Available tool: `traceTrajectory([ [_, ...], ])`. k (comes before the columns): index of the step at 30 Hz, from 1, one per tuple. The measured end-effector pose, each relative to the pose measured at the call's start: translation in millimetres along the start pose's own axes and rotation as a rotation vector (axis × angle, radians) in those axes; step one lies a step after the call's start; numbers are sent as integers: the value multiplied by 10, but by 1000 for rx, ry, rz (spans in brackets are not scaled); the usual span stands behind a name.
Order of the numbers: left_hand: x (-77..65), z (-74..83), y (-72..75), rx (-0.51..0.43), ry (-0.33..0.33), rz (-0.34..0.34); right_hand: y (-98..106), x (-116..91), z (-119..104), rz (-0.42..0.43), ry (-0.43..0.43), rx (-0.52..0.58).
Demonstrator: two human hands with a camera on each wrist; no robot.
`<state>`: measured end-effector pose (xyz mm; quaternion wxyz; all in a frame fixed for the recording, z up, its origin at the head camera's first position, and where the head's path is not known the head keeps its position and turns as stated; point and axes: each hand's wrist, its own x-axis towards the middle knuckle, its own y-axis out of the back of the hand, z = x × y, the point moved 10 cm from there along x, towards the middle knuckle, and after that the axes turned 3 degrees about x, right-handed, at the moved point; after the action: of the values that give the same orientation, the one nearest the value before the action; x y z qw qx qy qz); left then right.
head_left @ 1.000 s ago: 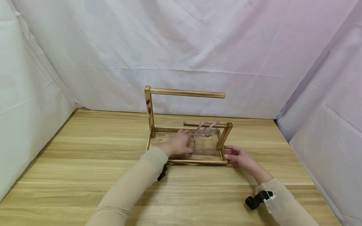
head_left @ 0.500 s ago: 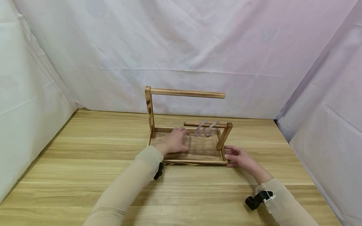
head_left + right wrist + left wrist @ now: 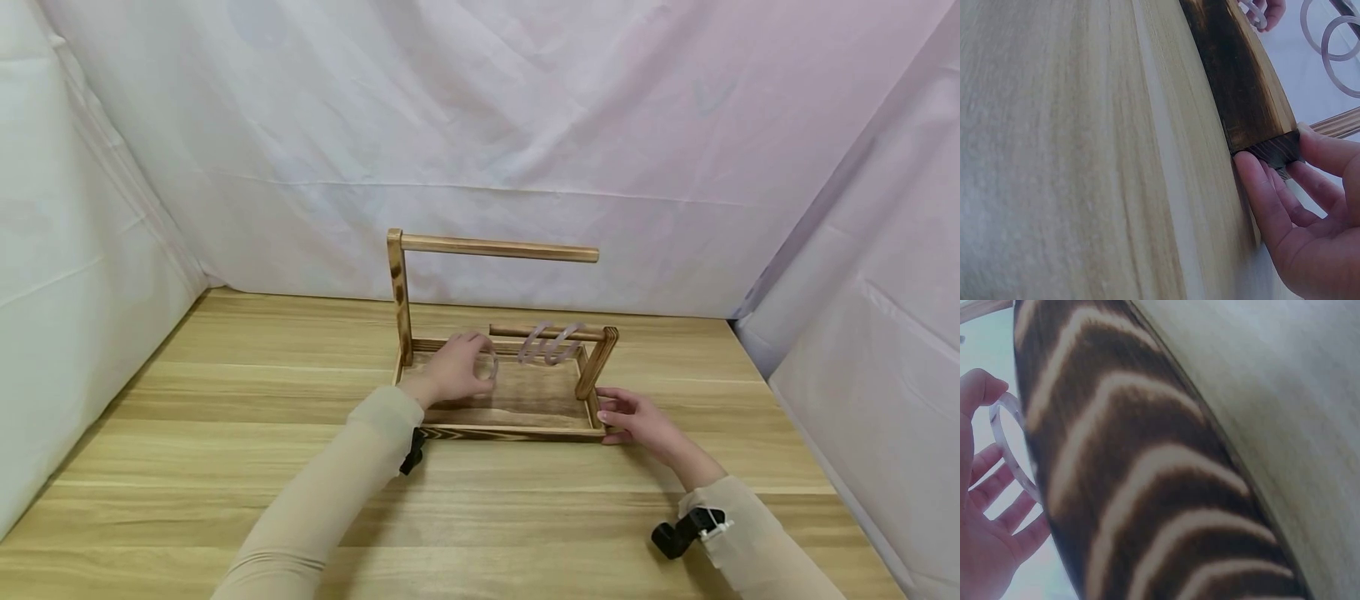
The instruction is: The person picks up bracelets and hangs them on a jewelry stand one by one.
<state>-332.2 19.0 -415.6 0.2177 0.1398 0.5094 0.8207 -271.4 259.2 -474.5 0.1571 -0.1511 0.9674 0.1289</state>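
My left hand (image 3: 452, 368) pinches a pale, translucent bangle (image 3: 494, 367) between thumb and fingers, over the tray of a wooden jewelry stand (image 3: 517, 433). In the left wrist view the bangle (image 3: 995, 422) stands on edge against the thumb tip, partly hidden by the tray's front wall. Two similar bangles (image 3: 557, 347) hang tilted on the stand's lower rod (image 3: 506, 331), to the right of the left hand. My right hand (image 3: 637, 425) grips the tray's front right corner; in the right wrist view its thumb (image 3: 1322, 150) lies on the rim and its fingers press the outer side.
A taller post at the stand's left bears an upper rod (image 3: 498, 246), which reaches right above the tray. The lower rod's post (image 3: 596, 362) rises at the right end. Light wood table (image 3: 225, 400) surrounds the stand, with white curtains (image 3: 480, 108) behind and at both sides.
My left hand has drawn leftward inside the tray, bringing the bangle with it, away from the two hanging bangles. The right hand stays at the corner.
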Motion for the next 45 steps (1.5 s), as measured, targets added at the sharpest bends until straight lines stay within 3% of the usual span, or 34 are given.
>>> traceTrajectory([
  [6,-17,-56,74,2,17,31,-5,0,6,-7,0,-2],
  [18,-58,-134,180,-101,31,61,-1,11,17,-12,5,6],
  [38,-71,-198,325,-180,53,108,-4,8,12,-13,4,16],
  [45,-94,-229,404,-272,55,146,-8,7,7,-20,5,13],
])
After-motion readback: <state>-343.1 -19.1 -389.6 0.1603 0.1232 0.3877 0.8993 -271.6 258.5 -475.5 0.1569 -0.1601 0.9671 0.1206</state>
